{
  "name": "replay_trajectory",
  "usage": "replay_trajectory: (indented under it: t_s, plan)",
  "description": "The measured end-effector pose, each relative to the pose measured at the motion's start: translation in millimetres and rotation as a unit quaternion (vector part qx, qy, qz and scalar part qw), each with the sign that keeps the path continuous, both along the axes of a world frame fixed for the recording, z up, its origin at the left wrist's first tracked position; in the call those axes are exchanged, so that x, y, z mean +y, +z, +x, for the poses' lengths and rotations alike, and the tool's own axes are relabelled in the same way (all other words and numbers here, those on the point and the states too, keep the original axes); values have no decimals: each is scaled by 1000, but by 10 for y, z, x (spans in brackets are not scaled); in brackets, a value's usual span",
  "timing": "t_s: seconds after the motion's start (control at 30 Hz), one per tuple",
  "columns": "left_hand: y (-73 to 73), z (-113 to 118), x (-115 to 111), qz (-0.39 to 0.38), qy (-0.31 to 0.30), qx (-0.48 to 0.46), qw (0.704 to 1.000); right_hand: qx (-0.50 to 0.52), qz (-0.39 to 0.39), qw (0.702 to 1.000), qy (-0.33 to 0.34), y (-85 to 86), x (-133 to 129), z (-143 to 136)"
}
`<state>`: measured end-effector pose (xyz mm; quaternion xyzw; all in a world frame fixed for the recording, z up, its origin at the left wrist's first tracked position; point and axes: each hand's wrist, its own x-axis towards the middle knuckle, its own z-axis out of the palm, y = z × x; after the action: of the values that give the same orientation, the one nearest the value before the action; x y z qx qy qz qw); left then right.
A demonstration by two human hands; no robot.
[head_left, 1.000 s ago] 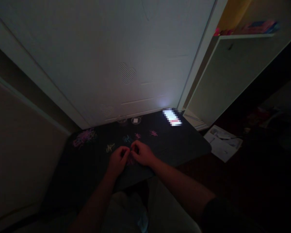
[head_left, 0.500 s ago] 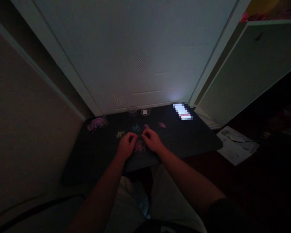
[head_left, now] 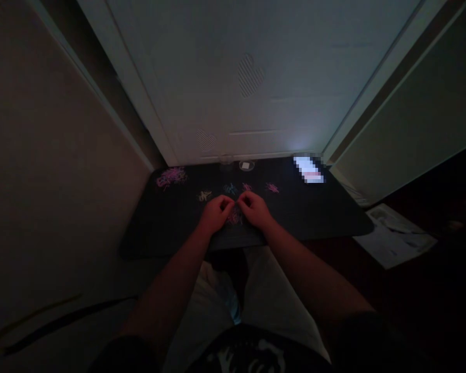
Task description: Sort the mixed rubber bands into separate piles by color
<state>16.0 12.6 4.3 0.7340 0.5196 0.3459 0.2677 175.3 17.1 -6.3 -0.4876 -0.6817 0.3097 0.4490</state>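
Pink-red pile (head_left: 234, 215) near the table's (head_left: 295, 212) front edge, between left hand (head_left: 216, 212) and right hand (head_left: 254, 208). Both pinched nearly closed; can't tell what's held.

L hand (head_left: 217, 213) & R hand (head_left: 255, 208), bare, nearly meeting at ctr. L forearm (head_left: 174, 277) runs fwd & inward from lower L; R forearm (head_left: 310, 261) mirrors it from lower R. Wrists approx. in line w/ forearms. Each thumb & index finger curved to a pinch, tips close tog.; other fingers curled, partly hidden. Fingertip detail too dark to resolve.
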Motion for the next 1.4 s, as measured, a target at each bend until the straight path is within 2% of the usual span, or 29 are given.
replay_trajectory:
  t_s: [0.27,0.97,1.13,1.4]
  plan:
    - [-6,-4,-10,18,7,-4,1000,13,5,1000,-17,-15,14,7]
    - [-22,1,-8,7,35,-31,999,19,14,999,-34,0,2,10]
    - [-40,0,-6,11,22,-29,999,21,9,999,-29,-8,1,12]
    - [-51,3,-17,28,-25,37,999,38,0,999,6,-41,0,16]
